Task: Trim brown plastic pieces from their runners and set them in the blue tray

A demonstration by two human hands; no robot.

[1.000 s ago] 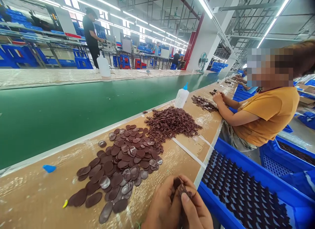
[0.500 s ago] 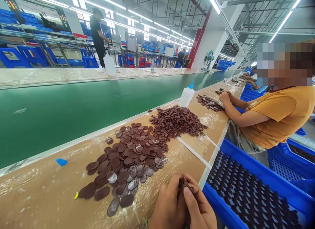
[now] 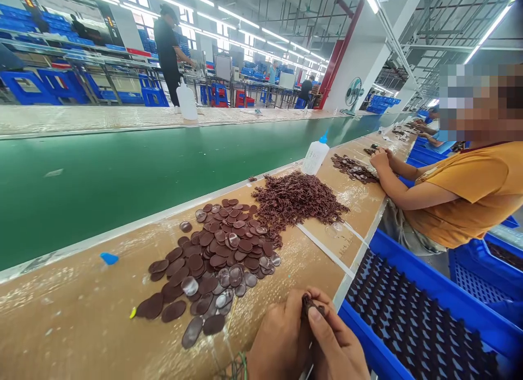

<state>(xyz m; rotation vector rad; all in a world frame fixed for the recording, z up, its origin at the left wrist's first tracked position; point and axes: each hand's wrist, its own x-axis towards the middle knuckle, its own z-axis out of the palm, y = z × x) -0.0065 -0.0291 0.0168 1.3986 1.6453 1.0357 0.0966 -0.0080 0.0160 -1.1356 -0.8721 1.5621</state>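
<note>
My left hand [image 3: 280,336] and my right hand [image 3: 337,336] meet at the bottom, both closed around a small dark brown piece [image 3: 309,303] pinched between the fingertips. Most of the piece is hidden by the fingers. To the left of my hands, flat brown oval discs [image 3: 220,249] lie in a spread pile on the tan tabletop [image 3: 93,320], some of them with a clear glossy look. Behind that pile is a heap of small curly brown pieces [image 3: 300,200], which touches the discs.
A white bottle with blue tip [image 3: 315,157] stands behind the heap. At right, a blue crate [image 3: 412,309] holds rows of dark pieces. A person in an orange shirt [image 3: 469,189] works beyond it. A green belt [image 3: 163,167] runs behind; a blue cap [image 3: 109,258] lies left.
The view has shifted slightly, so the table contents appear a little further right and higher. My hands stay together on the small brown piece, with the fingers slightly moved.
</note>
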